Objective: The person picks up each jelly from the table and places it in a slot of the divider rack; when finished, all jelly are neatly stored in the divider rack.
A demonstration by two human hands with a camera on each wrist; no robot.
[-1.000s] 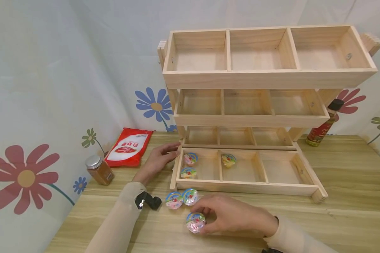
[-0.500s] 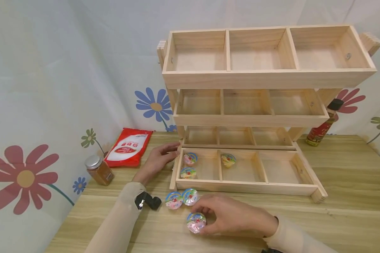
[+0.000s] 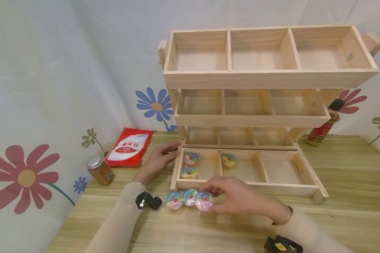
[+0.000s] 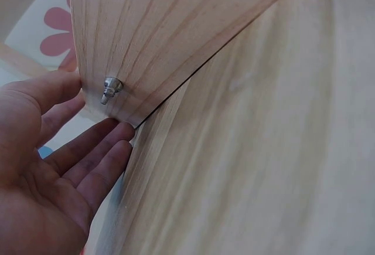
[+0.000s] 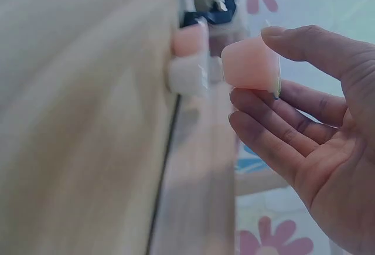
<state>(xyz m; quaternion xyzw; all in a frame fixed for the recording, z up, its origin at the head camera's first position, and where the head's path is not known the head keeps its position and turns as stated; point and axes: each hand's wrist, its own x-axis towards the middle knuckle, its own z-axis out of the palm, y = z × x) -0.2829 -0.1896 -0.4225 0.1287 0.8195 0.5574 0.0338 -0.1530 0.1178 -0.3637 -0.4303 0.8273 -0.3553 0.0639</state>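
Note:
My right hand (image 3: 237, 195) pinches a pink jelly cup (image 5: 249, 64) by its rim between thumb and fingers. In the right wrist view the cup is lifted off the table, its foil lid facing the palm. Two more jelly cups, a pale one (image 3: 189, 197) and a pink one (image 3: 174, 201), stand side by side on the table before the rack. My left hand (image 3: 159, 160) reaches to the left end of the wooden rack's bottom tray (image 3: 247, 188). In the left wrist view its extended fingers touch the lower corner of the wooden end panel (image 4: 158, 38), below a metal bolt.
Two jelly cups lie in the bottom tray's left compartment and a yellow jelly cup (image 3: 229, 160) in its middle one. Higher trays (image 3: 269, 80) overhang it. A red-and-white bag (image 3: 128, 147) and a spice jar (image 3: 99, 171) stand left, a bottle (image 3: 323, 128) right.
My right hand has picked up the pink jelly cup and moved it up and slightly right, towards the rack. The left hand stays in place.

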